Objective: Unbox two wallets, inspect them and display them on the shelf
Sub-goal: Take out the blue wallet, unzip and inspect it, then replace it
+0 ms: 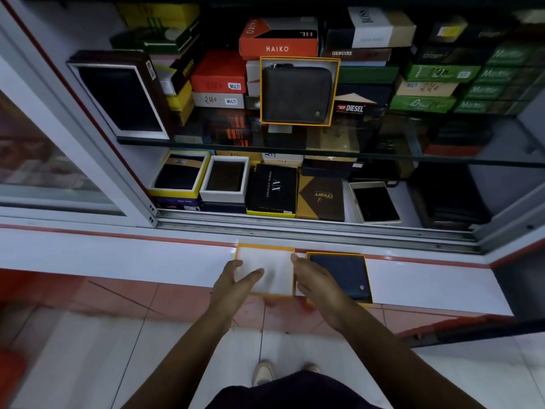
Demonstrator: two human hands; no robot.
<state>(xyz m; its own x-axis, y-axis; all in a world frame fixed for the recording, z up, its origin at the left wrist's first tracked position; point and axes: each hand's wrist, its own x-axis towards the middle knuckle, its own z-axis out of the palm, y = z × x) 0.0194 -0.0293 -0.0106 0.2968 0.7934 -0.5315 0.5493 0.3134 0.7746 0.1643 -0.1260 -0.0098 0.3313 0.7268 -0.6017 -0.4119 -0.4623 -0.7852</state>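
A white box lid with an orange rim [275, 261] lies on the white ledge in front of the cabinet. My left hand [233, 283] grips its left edge with the thumb on top. My right hand [314, 280] touches its right edge, fingers stretched flat. Beside it on the right, a dark blue wallet [343, 274] sits in an orange-rimmed box, partly hidden by my right hand. On the glass upper shelf a dark brown zip wallet [296, 94] stands upright in its orange-rimmed box.
The glass shelf [442, 157] holds stacked wallet boxes behind and beside the brown wallet. The lower shelf carries several open and closed boxes [225, 178]. A sliding glass door [67, 160] stands at the left, with its metal track [295, 228] along the ledge.
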